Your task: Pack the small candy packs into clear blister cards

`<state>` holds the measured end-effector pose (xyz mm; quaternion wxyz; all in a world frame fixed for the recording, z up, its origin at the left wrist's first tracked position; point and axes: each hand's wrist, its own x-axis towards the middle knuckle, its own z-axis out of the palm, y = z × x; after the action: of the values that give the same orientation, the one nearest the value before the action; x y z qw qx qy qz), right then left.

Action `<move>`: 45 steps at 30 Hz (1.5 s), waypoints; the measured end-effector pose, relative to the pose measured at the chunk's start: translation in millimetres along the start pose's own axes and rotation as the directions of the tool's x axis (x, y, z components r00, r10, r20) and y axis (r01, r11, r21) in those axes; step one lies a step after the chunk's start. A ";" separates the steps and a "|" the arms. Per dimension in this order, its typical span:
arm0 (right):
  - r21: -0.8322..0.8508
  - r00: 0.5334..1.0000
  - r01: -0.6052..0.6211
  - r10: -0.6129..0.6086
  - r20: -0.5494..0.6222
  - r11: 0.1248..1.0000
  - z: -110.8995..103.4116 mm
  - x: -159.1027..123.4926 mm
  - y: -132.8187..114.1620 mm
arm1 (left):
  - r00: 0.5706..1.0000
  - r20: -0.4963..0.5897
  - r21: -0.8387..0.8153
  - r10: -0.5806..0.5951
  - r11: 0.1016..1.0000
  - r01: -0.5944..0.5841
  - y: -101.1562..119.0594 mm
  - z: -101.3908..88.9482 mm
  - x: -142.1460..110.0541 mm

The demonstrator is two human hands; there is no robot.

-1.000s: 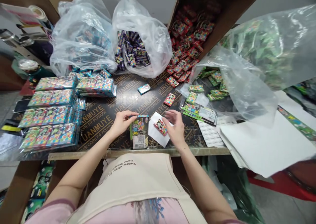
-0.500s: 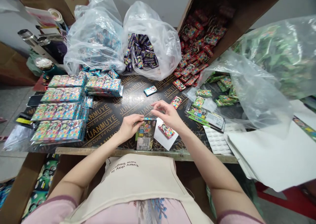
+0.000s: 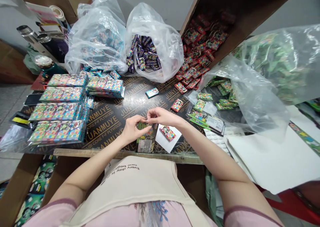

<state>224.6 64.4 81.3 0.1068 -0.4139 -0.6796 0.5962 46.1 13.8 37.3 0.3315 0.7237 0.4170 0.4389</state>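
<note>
A dark printed packet [image 3: 145, 144] with a pale label lies flat at the table's front edge. My left hand [image 3: 134, 129] grips it at its far edge, thumb across the front. My right hand [image 3: 162, 117] meets it there, its thumb and fingertips pinched together. What the right fingertips hold is hidden. Right of the packet, a small red candy box [image 3: 167, 132] rests on a white paper sheet [image 3: 171, 144], below my right wrist. Farther back lie another red box [image 3: 177, 105] and a blue box [image 3: 152, 92].
Stacked clear packs of small boxes [image 3: 57, 130] stand at the left. Behind are a bag of blue boxes [image 3: 96, 43], a bag of purple boxes [image 3: 160, 61], and a carton [image 3: 240, 30] spilling red boxes. Green boxes [image 3: 226, 86], printed packets [image 3: 207, 120] and white sheets [image 3: 270, 157] lie right.
My right hand has left the red box on the white paper and moved left to the packet's far edge. My left hand's thumb has moved down across the packet. The camera view has shifted.
</note>
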 end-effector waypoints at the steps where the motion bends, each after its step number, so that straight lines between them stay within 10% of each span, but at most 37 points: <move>1: -0.012 1.000 0.005 -0.005 0.005 1.000 -1.0 0.1 -0.3 | 1.000 -0.017 0.003 -0.011 1.000 0.011 -0.6 1.9 -0.2; 10: 0.015 0.999 0.030 -0.030 0.017 0.999 -5.8 6.9 7.6 | 0.990 -0.085 0.009 -0.114 0.993 0.116 -2.2 10.4 -0.1; 15: 0.337 0.990 0.019 0.029 -0.137 0.941 11.2 5.8 18.8 | 0.955 -0.084 -0.134 -0.285 0.953 0.272 -7.1 12.3 -8.4; 21: 0.625 0.881 0.090 0.231 -0.413 0.776 29.9 -5.4 40.5 | 0.855 0.245 -0.472 -0.458 0.714 0.518 -15.2 10.7 -31.0; 27: 0.456 0.671 0.209 0.212 -0.711 0.865 12.8 -5.8 71.9 | 0.980 -0.193 0.073 -0.040 0.996 0.055 1.5 -71.2 29.9; 31: 0.274 0.699 0.142 0.099 -0.708 0.951 14.7 -9.2 87.4 | 0.960 -0.228 0.490 0.163 0.871 -0.031 -44.8 -112.3 78.7; 36: -0.104 0.700 0.023 -0.090 -0.708 0.994 20.9 -28.9 115.9 | 0.994 -0.056 0.680 -0.091 0.726 0.104 -109.6 -115.4 87.0; 45: -0.483 0.771 -0.402 0.003 -0.637 0.778 56.0 -74.9 138.9 | 0.879 0.268 0.896 -0.395 0.438 -0.077 -93.5 -138.4 146.8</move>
<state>296.9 -35.1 -32.3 0.1134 -0.6681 -0.7086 0.1967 -70.0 201.3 65.5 0.0308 0.8227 0.5649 -0.0545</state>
